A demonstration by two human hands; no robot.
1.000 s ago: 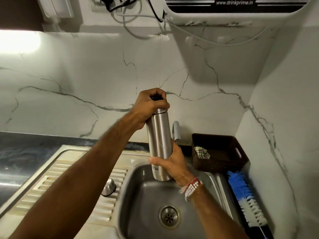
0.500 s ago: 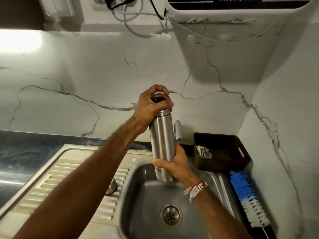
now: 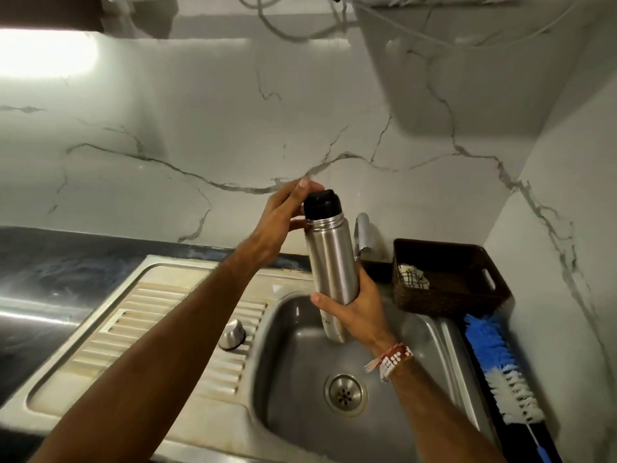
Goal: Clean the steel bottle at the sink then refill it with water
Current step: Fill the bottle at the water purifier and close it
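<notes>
The steel bottle (image 3: 332, 262) stands upright, slightly tilted, over the back of the sink basin (image 3: 293, 389). A black inner cap (image 3: 322, 205) sits on its neck. My right hand (image 3: 362, 312) is wrapped around the bottle's lower half from behind. To the left of the cap is my left hand (image 3: 278, 220), fingers spread: the index fingertip reaches behind the cap and the thumb lies by the neck, in a loose hold. A domed steel lid (image 3: 232, 334) rests on the drainboard (image 3: 150, 329).
A chrome tap (image 3: 363, 232) rises just behind the bottle. A brown basket (image 3: 467, 262) with a checked cloth stands right of the sink. In front of the basket lies a blue-and-white bottle brush (image 3: 494, 359). Dark countertop (image 3: 50, 279) lies to the left; marble walls close the back and right.
My left hand, which covered and gripped the cap, has loosened and slid to the cap's left, exposing it. The bottle and right hand stayed over the sink; the view tilted down.
</notes>
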